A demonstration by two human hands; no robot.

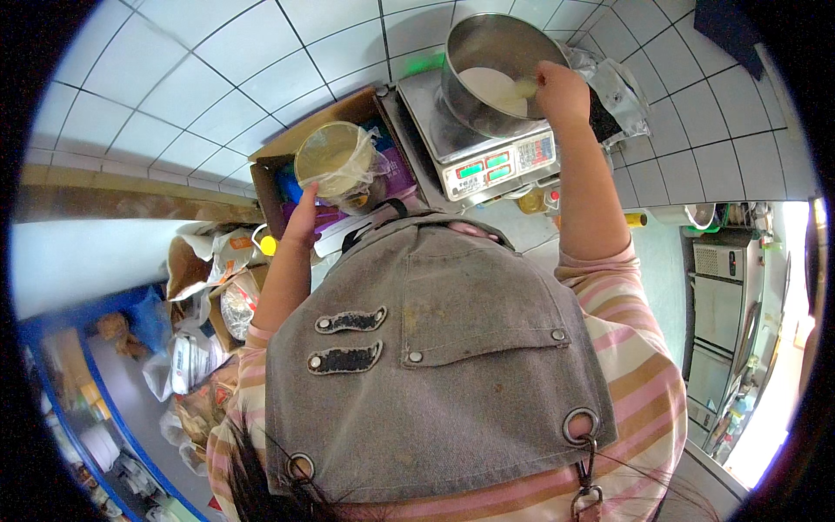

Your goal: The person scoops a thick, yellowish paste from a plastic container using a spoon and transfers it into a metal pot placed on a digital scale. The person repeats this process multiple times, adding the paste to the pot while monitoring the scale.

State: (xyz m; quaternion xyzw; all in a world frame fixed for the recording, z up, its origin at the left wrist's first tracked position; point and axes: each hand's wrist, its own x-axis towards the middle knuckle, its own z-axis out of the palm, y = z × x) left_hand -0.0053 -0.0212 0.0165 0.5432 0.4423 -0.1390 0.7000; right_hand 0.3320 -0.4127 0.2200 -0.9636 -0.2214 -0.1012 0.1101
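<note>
A deep stainless steel pot (473,107) with white powder (486,83) in its bottom rests on the platform of a digital scale (427,140) with lit green displays. Inside the pot's right side, my right hand (564,94) is closed around a pale yellowish utensil (522,90), too blurred to name exactly. To the left, my left hand (303,218) grips a round tub (333,153), thumb at its near rim and fingers partly hidden below. Clear plastic film (355,173) lines the tub and hangs over its edge. Pale contents show inside.
Behind the tub stands an open cardboard box (313,111) holding purple and blue packages. A tiled wall (241,52) rises behind the scale. Plastic bags (620,98) lie right of the pot. Bottles (538,199) stand near the scale's front. Bagged goods (196,352) sit at left.
</note>
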